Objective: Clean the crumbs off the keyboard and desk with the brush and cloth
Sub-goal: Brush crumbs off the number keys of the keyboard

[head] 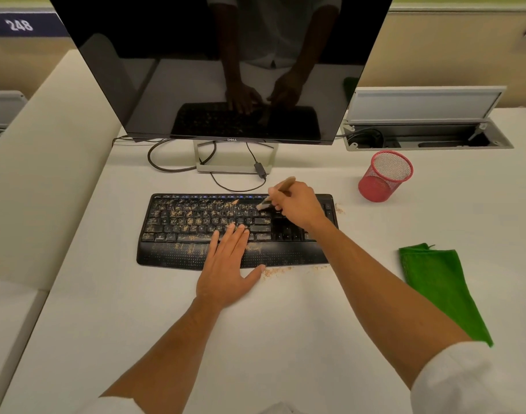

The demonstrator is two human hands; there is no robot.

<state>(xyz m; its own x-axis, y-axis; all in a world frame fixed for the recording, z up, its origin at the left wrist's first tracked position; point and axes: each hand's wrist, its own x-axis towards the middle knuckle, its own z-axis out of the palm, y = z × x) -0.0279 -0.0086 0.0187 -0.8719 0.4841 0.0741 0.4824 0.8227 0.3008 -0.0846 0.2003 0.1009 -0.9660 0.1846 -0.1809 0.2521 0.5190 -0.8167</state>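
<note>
Left hand (225, 264) flat, fingers straight and close together, pressing on the keyboard (196, 231): palm over the wrist rest, fingertips up on the lower key rows, thumb splayed out onto the desk (285, 324) by the front edge. Right hand (297, 204) curled round the brush (278, 192), pinching its wooden handle like a pen, handle tilted up and away toward the monitor (220, 70), pale bristles down on the upper key rows at the right end of the main key block.

Keyboard black, lying square in front of the monitor stand, well littered with tan crumbs (190, 216) across the left and middle keys and the wrist rest (keys right of the brush looking mostly bare). More crumbs on the desk just off the front edge beside the left thumb (273, 271), and a small patch off the keyboard's right end (339, 209).

Green cloth (440, 288) folded and lying flat on the desk to the right, well apart from the keyboard, partly hidden by the right forearm and white sleeve. Red mesh cup (385, 176) standing beyond it, near an open cable hatch (428, 138) set into the desk. Cables looped behind the keyboard, round the monitor stand.
</note>
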